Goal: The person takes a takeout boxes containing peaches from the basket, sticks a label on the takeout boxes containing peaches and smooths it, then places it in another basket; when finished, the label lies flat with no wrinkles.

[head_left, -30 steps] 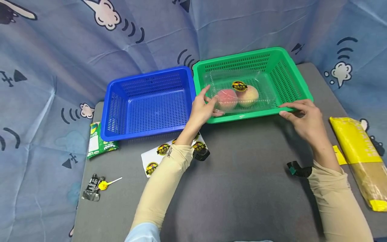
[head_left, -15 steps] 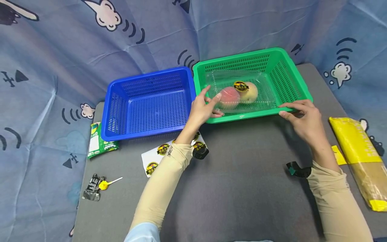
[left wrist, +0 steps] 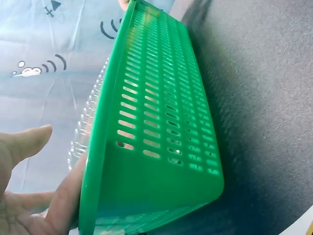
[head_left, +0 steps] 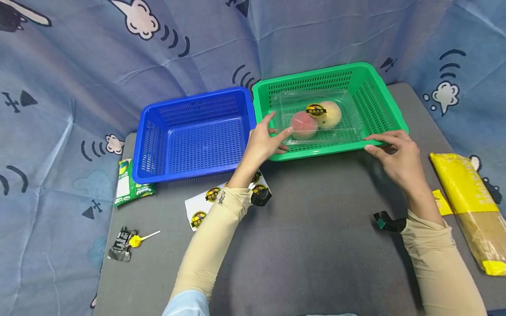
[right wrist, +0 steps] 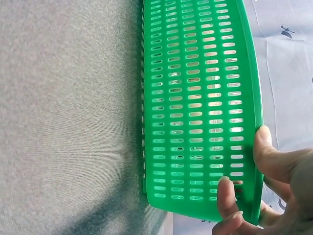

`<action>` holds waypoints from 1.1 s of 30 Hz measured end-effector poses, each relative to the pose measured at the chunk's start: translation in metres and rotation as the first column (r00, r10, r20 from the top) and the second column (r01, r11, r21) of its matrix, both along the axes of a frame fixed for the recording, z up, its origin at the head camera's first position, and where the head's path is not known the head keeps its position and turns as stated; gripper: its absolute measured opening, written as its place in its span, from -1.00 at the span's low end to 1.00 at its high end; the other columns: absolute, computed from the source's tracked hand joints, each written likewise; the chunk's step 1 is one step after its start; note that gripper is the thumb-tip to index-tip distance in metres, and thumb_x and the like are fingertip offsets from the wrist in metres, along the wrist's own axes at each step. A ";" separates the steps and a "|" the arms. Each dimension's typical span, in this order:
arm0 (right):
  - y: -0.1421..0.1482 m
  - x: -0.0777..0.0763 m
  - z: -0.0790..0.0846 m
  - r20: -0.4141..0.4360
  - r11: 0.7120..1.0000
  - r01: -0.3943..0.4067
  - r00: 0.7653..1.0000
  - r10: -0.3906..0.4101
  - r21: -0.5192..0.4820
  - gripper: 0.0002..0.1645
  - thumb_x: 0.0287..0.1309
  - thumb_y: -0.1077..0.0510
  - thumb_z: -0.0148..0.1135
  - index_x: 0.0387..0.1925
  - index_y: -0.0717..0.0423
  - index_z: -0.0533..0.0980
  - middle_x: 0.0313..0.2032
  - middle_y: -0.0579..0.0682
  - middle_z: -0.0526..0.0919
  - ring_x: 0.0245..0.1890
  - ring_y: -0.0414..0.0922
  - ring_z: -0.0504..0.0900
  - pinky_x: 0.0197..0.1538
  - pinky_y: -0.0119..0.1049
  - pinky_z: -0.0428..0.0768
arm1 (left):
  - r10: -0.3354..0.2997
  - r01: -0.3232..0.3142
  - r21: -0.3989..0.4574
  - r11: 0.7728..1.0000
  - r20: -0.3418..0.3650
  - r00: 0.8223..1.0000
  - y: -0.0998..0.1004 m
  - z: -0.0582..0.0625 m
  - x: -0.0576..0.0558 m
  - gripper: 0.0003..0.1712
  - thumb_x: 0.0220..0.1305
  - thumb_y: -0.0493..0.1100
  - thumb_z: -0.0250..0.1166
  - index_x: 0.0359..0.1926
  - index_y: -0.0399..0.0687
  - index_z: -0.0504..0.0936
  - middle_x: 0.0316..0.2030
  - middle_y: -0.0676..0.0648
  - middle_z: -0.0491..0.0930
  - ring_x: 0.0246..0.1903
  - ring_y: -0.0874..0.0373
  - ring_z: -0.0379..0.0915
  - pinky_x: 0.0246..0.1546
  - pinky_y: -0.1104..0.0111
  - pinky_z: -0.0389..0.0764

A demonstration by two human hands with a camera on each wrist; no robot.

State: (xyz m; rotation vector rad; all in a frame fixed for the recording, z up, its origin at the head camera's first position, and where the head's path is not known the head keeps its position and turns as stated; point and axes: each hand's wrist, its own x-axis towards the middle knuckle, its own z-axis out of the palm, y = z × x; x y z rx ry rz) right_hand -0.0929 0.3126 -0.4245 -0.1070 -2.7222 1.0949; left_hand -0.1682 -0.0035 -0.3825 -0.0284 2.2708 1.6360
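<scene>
A clear plastic fruit box [head_left: 348,125] lies in the green basket [head_left: 385,101]. Inside the box are a pink peach [head_left: 303,126] and a paler yellowish peach [head_left: 332,116]. A round black and yellow sticker [head_left: 316,110] is on its lid. My left hand [head_left: 261,140] reaches over the basket's left front corner with fairly straight fingers, right at the box's left end. In the left wrist view its thumb [left wrist: 34,142] stands apart from the rim. My right hand [head_left: 399,158] pinches the basket's front right rim, one finger [right wrist: 226,196] against the outer wall.
To the left stands a blue basket [head_left: 193,172], close against the green one. A sticker sheet [head_left: 201,202], a green packet [head_left: 134,188], a lollipop [head_left: 135,241] and a black wrapper [head_left: 120,248] lie left. At right is a yellow and brown package [head_left: 474,210].
The box has settled lower and farther back in the green basket, its two peaches rolling backward inside. My left fingers have loosened at its left end. The right hand has stayed on the rim.
</scene>
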 end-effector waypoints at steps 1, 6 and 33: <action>0.000 0.000 0.000 -0.001 1.000 0.000 1.000 0.000 0.000 -0.66 0.42 0.17 0.37 0.13 0.23 0.71 0.12 0.18 0.51 -0.18 -0.51 0.36 -0.05 -0.59 0.37 | -0.002 0.002 -0.006 1.000 0.004 1.000 0.000 0.001 0.000 -0.08 0.50 -0.03 0.37 0.70 0.12 0.10 0.38 -0.40 0.50 -0.36 -0.10 0.83 -0.41 0.29 0.80; -0.001 0.000 -0.001 -0.007 1.000 0.001 1.000 -0.001 -0.001 -0.66 0.41 0.18 0.38 0.13 0.24 0.71 0.13 0.19 0.51 -0.16 -0.52 0.35 -0.04 -0.61 0.36 | -0.007 0.007 -0.026 1.000 0.012 1.000 -0.001 0.002 0.000 -0.09 0.49 -0.01 0.38 0.69 0.10 0.13 0.40 -0.46 0.46 -0.36 -0.06 0.84 -0.40 0.31 0.80; -0.002 -0.002 -0.002 -0.007 1.000 0.003 1.000 -0.003 -0.011 -0.65 0.40 0.18 0.39 0.14 0.24 0.70 0.10 0.14 0.51 -0.16 -0.58 0.31 -0.05 -0.61 0.34 | 0.000 0.000 -0.029 1.000 0.002 1.000 -0.002 -0.001 0.001 -0.15 0.47 0.05 0.39 0.64 0.10 0.23 0.45 -0.46 0.40 -0.15 -0.12 0.83 -0.41 0.33 0.80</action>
